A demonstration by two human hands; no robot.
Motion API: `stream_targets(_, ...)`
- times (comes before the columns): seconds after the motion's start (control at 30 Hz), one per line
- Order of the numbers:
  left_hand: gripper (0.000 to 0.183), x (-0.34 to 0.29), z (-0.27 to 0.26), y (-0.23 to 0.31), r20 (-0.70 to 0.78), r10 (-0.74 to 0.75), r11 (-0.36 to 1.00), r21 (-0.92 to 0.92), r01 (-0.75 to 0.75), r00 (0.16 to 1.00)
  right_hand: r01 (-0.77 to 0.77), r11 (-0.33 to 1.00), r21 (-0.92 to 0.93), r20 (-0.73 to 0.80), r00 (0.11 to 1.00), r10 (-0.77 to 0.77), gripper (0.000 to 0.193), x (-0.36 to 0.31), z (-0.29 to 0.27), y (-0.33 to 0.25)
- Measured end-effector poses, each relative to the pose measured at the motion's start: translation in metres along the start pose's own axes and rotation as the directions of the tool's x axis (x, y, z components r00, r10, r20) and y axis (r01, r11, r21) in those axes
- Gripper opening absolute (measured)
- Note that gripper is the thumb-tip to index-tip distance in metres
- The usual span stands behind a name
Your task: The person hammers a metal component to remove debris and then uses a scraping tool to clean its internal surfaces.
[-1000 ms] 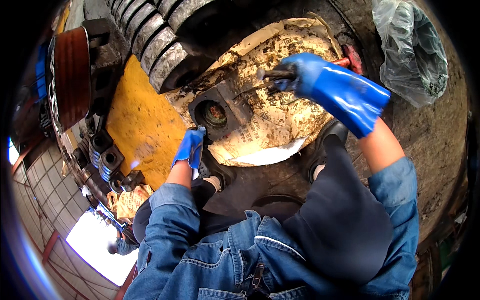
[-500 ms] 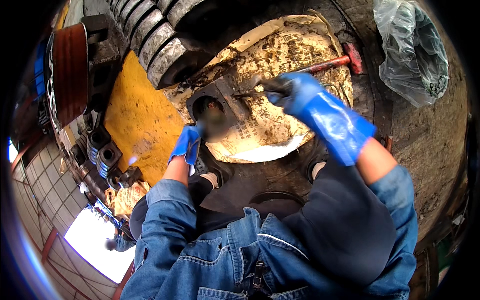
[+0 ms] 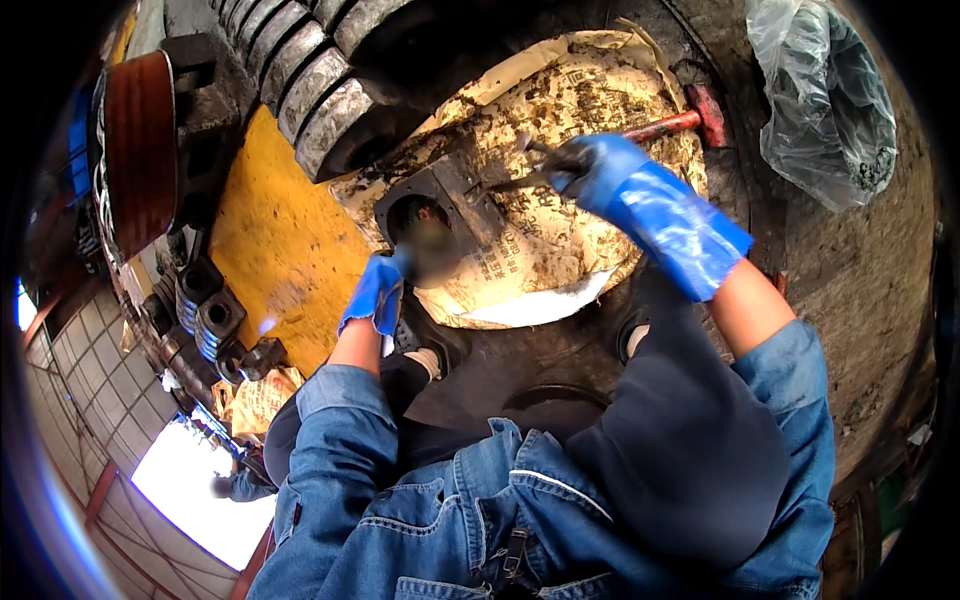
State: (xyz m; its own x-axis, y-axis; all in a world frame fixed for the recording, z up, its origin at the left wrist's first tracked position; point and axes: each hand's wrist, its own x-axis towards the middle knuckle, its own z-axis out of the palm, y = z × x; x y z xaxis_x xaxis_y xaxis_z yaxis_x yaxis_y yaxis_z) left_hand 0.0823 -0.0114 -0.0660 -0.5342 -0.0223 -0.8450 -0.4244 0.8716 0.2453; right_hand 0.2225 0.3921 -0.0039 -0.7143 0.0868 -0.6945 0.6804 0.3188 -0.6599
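Observation:
A dark, greasy metal block [image 3: 462, 190] with a large round bore lies on printed brown sacking [image 3: 575, 240]. My right hand [image 3: 600, 180], in a blue rubber glove, is closed around a dark, thin metal tool [image 3: 522, 182]. Motion smears the tool, so its exact kind is unclear. Its tip points left, close to the block's right side. My left hand [image 3: 376, 290], gloved in blue too, is at the block's near left corner. A blurred patch covers its fingertips, and I cannot tell how they meet the block.
A red-headed hammer [image 3: 708, 115] lies beyond my right hand. Large ridged metal parts [image 3: 330, 110] stand at the far left, beside a yellow plate [image 3: 280, 240]. A clear plastic bag [image 3: 825, 105] sits at the far right. Several smaller metal parts are at the left.
My right hand and the tool have shifted slightly right, and the tool's tip has moved away from the block. My left hand and the block look nearly unmoved.

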Motion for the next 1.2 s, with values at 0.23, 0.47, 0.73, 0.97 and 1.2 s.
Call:
stream_targets(0.23, 0.037, -0.011, 0.001, 0.018, 0.010, -0.041, 0.998, 0.058, 0.041, 0.999, 0.017, 0.986, -0.164, -0.053, 0.998, -0.026, 0.027, 0.000, 0.014, -0.019)
stream_targets(0.47, 0.032, -0.040, 0.008, 0.042, -0.056, -0.079, 0.995, -0.060, 0.076, 0.995, -0.208, 0.973, -0.098, 0.017, 0.977, 0.210, 0.026, -0.004, -0.026, -0.032)
stream_targets(0.73, 0.043, 0.006, -0.006, 0.001, 0.037, 0.051, 0.993, 0.104, -0.055, 0.998, -0.132, 0.988, -0.086, -0.064, 0.990, 0.126, 0.033, 0.079, 0.019, 0.037)
stream_targets(0.97, 0.042, -0.057, 0.002, 0.063, 0.043, -0.049, 0.999, 0.005, 0.049, 0.998, 0.098, 0.978, 0.182, -0.081, 0.993, -0.085, 0.027, 0.021, -0.016, 0.028)
stream_targets(1.2, 0.041, -0.048, 0.011, 0.061, -0.017, -0.127, 0.992, 0.010, 0.127, 0.992, -0.193, 0.977, 0.086, 0.016, 0.981, 0.192, 0.026, 0.025, -0.001, -0.030)
